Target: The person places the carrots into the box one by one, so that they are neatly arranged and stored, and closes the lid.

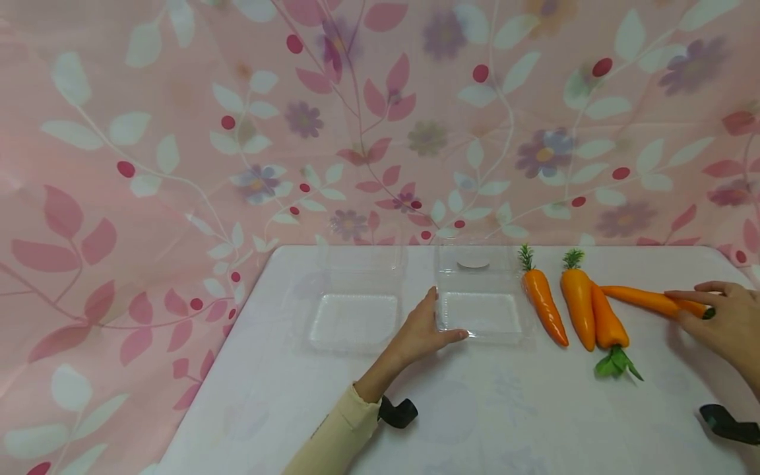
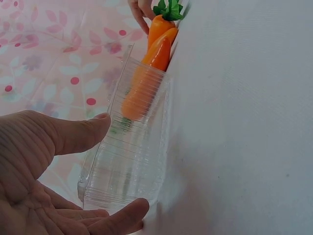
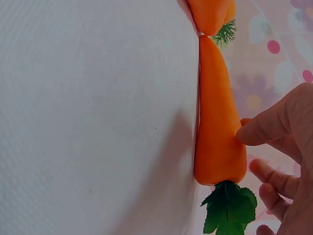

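Your right hand (image 1: 724,323) is at the right of the frame, its thumb and finger pinching a long carrot (image 1: 644,299). The carrot lies on the white table (image 1: 505,415), thin tip pointing left. Your left hand (image 1: 423,332) is in the middle of the frame, fingers spread apart, touching the middle box (image 1: 482,311) near its left front corner. Three more carrots (image 1: 577,307) lie in the way, between that box and the one you pinch. The left box (image 1: 354,320) sits just left of your left hand. Both boxes are see-through, lids up at the back. A pink flower cloth (image 1: 368,132) fills the top of the frame.
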`<state>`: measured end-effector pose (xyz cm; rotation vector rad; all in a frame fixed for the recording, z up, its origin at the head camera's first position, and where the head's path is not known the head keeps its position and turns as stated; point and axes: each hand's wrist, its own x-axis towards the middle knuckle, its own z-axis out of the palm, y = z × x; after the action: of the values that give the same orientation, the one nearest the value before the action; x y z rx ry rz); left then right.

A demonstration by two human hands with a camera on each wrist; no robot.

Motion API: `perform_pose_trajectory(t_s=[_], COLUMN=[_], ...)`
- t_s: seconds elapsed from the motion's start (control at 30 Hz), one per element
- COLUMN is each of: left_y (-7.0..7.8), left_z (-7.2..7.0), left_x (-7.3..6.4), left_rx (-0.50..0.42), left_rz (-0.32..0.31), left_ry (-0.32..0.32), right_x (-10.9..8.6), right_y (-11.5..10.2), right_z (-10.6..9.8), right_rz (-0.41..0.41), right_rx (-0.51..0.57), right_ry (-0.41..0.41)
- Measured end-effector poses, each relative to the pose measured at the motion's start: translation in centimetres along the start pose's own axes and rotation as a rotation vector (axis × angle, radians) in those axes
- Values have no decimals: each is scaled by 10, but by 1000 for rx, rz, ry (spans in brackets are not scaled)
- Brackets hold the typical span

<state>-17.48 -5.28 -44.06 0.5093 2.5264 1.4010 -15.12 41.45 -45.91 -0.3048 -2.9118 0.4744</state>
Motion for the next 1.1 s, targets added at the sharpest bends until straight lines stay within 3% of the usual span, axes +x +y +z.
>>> perform_pose_trajectory(t_s=[0.3, 0.5, 0.73, 1.1], left_y=[-1, -1, 0, 1], left_z=[0, 1, 1, 1], left_x=[0, 0, 0, 0], left_rx=[22, 33, 33, 38], left_rz=[-10, -11, -7, -10], left_ry=[4, 11, 7, 4], right_x=[1, 2, 6, 7], right_y=[-4, -2, 2, 8], right_z=[-3, -2, 1, 2], right_rz=[23, -25, -59, -120], right_rx=[4, 13, -32, 15], right_ry=[-12, 8, -22, 44])
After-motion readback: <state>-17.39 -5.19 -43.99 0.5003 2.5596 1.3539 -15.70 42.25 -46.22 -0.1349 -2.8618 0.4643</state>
